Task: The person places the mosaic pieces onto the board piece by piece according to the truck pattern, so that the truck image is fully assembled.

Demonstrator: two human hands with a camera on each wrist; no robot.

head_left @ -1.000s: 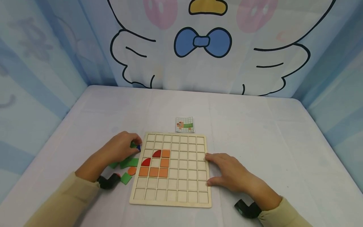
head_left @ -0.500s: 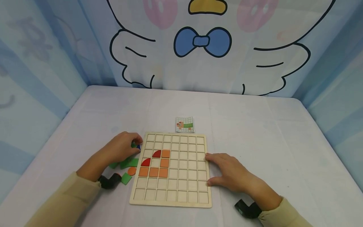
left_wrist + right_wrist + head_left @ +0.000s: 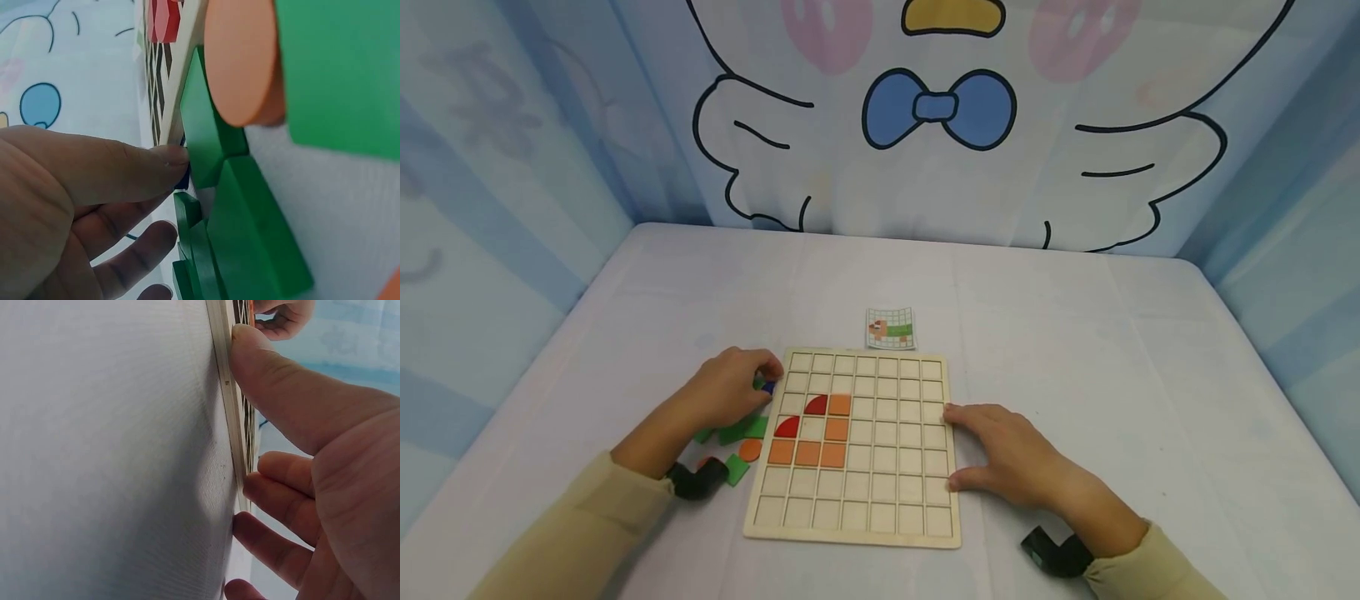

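Here, the left hand (image 3: 726, 390) pinches a small blue piece (image 3: 769, 387) in its grip at the left edge of the wooden board (image 3: 887, 493), near green pieces (image 3: 756, 427) and an orange disc (image 3: 750, 451). The board, on the bench (image 3: 1075, 350), carries red quarter-rounds (image 3: 787, 427) and orange squares (image 3: 832, 455); a picture card (image 3: 891, 329) lies just beyond. The right hand (image 3: 1011, 457), grip spread, touches its right edge.

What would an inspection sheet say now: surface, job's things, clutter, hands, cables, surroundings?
Surface: white tabletop.
Job's things: gridded board bearing two red quarter-circles and five orange squares; picture card beyond it; loose green pieces and a round orange piece at its left.
Clutter: nothing seen.
Left hand: pinches a blue piece beside the board.
Right hand: touches the board's right edge.
Cables: nothing seen.
Surroundings: cartoon-printed backdrop.
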